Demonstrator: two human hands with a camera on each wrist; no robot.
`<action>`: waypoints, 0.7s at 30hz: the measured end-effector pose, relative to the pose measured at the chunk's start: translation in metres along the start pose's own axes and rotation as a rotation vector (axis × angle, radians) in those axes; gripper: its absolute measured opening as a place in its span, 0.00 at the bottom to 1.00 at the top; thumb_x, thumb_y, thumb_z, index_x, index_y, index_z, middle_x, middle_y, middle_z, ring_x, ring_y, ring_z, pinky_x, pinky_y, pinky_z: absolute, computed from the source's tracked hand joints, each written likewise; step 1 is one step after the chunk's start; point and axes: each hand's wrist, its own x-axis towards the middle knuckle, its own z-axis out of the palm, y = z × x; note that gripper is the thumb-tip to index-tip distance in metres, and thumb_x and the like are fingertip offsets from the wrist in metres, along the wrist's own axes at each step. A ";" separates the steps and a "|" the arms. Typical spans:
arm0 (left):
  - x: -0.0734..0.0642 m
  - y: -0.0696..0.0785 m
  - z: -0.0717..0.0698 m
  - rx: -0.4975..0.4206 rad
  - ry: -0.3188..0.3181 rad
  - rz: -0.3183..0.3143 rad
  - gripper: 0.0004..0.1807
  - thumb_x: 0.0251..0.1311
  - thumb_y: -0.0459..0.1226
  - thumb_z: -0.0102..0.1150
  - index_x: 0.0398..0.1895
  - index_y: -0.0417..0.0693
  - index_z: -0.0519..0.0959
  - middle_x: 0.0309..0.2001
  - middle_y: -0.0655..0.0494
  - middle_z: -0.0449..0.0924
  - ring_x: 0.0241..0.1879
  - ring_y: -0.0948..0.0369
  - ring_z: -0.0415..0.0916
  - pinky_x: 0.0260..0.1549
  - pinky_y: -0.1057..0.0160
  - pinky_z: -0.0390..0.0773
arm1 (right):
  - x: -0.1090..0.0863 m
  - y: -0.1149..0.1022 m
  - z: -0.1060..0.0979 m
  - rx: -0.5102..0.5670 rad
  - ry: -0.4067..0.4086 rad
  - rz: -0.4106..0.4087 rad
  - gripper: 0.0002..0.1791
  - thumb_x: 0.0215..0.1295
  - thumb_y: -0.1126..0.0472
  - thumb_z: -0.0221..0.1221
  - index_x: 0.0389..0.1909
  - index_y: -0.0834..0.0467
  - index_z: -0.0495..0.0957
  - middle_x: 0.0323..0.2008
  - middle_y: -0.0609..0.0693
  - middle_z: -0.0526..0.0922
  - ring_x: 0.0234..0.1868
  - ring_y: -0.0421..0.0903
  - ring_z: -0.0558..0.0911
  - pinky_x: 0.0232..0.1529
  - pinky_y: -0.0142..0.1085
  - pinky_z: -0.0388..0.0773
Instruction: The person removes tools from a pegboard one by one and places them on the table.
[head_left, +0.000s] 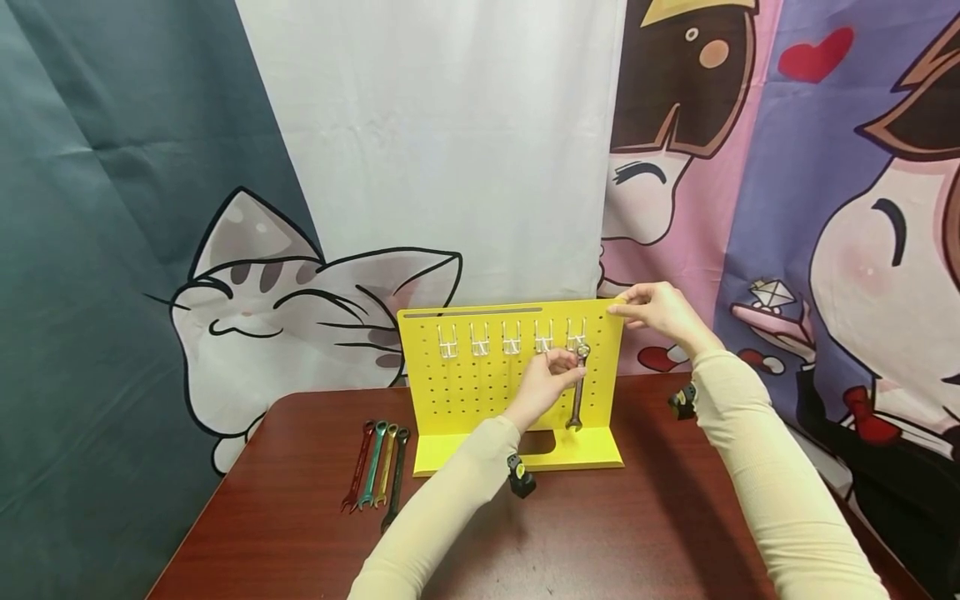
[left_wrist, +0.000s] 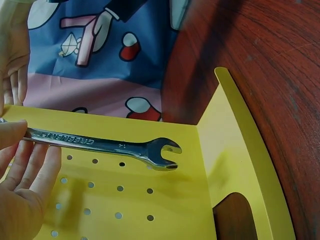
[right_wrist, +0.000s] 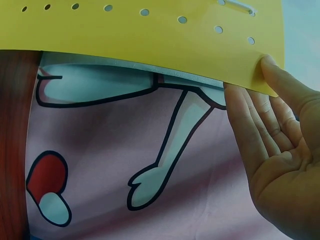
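A yellow pegboard (head_left: 495, 400) stands upright on its own base, with a row of wire hooks (head_left: 512, 340) near its top. In front of the rightmost hook, my left hand (head_left: 546, 382) pinches a dark metallic combination wrench (head_left: 577, 403) between thumb and fingers. The wrench hangs nearly vertical, ring end up; its open end (left_wrist: 162, 154) points down in front of the board. Whether the ring touches the hook cannot be told. My right hand (head_left: 660, 312) pinches the board's upper right corner, thumb (right_wrist: 280, 75) on the front face and fingers behind.
Left of the board, several wrenches lie side by side on the brown table (head_left: 300, 450): a red one (head_left: 359, 467), a green one (head_left: 372, 467), a gold one (head_left: 385, 467) and a dark one (head_left: 397, 475). A printed curtain (head_left: 450, 167) hangs behind.
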 end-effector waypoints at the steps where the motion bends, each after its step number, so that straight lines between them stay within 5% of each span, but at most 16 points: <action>1: 0.000 0.000 0.000 0.000 0.000 0.003 0.07 0.63 0.35 0.68 0.39 0.41 0.82 0.35 0.57 0.81 0.34 0.66 0.79 0.39 0.66 0.84 | 0.000 0.000 0.000 0.002 0.000 0.000 0.21 0.66 0.52 0.68 0.48 0.66 0.82 0.43 0.62 0.87 0.34 0.45 0.88 0.38 0.37 0.86; 21: -0.003 0.006 0.001 0.010 0.010 0.028 0.07 0.64 0.35 0.68 0.40 0.41 0.82 0.37 0.56 0.83 0.37 0.65 0.80 0.40 0.66 0.84 | 0.001 0.002 0.000 0.017 0.002 -0.006 0.21 0.66 0.53 0.68 0.48 0.67 0.82 0.44 0.63 0.87 0.34 0.46 0.88 0.38 0.38 0.86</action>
